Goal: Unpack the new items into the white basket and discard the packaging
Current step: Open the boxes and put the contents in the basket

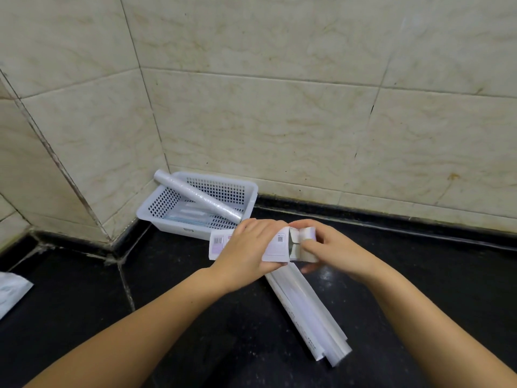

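Note:
A white perforated basket [156, 208] stands in the tiled corner on the black counter. A clear-wrapped roll [195, 196] leans across it, over flat packets on its floor. My left hand [246, 247] grips a white carton [275, 246] with barcode labels, held just in front of the basket. My right hand [327, 246] pinches the carton's open end flap [306, 236]. Below my hands a long, flattened white carton [305, 312] lies on the counter, running toward the lower right.
A pale plastic packet [11, 292] lies at the left edge of the counter [195, 317]. Beige tiled walls [307, 121] close the back and left sides. A grouted seam crosses the counter left of my left forearm.

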{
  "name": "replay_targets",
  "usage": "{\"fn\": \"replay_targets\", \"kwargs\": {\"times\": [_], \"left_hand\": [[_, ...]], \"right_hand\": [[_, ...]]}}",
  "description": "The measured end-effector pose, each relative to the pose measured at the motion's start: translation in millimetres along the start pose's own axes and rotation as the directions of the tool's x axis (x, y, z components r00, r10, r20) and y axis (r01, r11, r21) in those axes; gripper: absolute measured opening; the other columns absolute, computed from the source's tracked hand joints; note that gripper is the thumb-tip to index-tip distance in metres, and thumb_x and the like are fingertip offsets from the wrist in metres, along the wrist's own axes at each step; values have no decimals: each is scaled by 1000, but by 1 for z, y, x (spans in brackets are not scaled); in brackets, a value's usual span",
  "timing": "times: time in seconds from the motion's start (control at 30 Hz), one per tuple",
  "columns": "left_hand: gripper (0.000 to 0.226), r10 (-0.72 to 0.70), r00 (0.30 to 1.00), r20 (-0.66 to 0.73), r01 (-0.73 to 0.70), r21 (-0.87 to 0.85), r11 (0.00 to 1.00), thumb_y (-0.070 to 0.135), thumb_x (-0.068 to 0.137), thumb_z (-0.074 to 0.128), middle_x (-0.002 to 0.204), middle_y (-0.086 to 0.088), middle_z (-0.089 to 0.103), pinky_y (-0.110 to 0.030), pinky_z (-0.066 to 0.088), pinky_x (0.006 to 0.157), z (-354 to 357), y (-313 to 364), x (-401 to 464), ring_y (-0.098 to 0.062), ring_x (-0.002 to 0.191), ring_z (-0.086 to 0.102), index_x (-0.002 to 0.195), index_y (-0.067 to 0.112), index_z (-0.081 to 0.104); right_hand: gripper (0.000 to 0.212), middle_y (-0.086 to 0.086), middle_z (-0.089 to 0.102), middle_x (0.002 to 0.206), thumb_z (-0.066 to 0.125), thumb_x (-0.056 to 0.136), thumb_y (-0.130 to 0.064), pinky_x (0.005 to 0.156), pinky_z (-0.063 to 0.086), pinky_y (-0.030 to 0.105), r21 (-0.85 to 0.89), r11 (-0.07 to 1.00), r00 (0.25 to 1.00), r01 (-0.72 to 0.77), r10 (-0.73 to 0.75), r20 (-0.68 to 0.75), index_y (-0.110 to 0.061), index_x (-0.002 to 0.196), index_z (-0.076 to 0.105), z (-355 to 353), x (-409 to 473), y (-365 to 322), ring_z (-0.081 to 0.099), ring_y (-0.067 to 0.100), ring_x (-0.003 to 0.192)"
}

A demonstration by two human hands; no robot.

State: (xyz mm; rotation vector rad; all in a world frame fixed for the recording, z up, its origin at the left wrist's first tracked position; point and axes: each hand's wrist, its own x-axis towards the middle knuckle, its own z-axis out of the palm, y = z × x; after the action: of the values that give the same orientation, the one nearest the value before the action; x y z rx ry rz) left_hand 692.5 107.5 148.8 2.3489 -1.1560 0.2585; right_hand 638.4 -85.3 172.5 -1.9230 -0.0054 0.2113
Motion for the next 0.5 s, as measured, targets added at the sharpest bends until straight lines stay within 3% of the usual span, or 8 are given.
{"fn": "replay_targets", "kwargs": {"times": [0.13,0.23,0.33,0.4,0.5], "left_hand": [[61,-51,998,28,52,-70,996,46,78,66,127,11,51,-27,30,102,-5,-8,-4,-9,118,43,131,31,41],[63,-61,998,13,62,-99,993,45,77,67,127,9,50,-27,29,103,-7,-8,-2,-9,118,41,133,30,40],[62,-86,996,11,87,-159,983,48,76,67,124,11,50,-28,33,100,-7,-8,-1,-7,114,42,131,32,41],[62,-112,994,14,113,-216,970,52,76,65,122,12,49,-29,38,97,-8,-10,0,-6,112,43,130,33,41],[63,-109,994,18,110,-226,968,51,75,66,118,16,48,-30,41,96,-8,-10,4,-4,111,43,129,35,40]], "right_hand": [[30,7,64,112,57,88,-17,74,60,37,133,991,995,-26,39,-94,-28,116,53,-9,-1,7,68,20,92],[53,1,60,117,64,84,-30,75,53,24,-227,973,970,-39,-17,-242,-33,130,39,-10,1,8,62,12,92],[76,1,39,142,66,82,-28,103,40,34,-573,819,938,-45,-163,-306,-28,145,22,-9,2,6,42,19,128],[72,-1,32,150,62,84,-29,114,26,43,-735,678,911,6,-308,-276,-27,146,25,-8,-3,3,30,18,138],[53,-8,45,142,58,88,-32,119,7,47,-832,531,897,161,-431,-102,-29,139,41,-4,-6,-7,35,10,136]]}}
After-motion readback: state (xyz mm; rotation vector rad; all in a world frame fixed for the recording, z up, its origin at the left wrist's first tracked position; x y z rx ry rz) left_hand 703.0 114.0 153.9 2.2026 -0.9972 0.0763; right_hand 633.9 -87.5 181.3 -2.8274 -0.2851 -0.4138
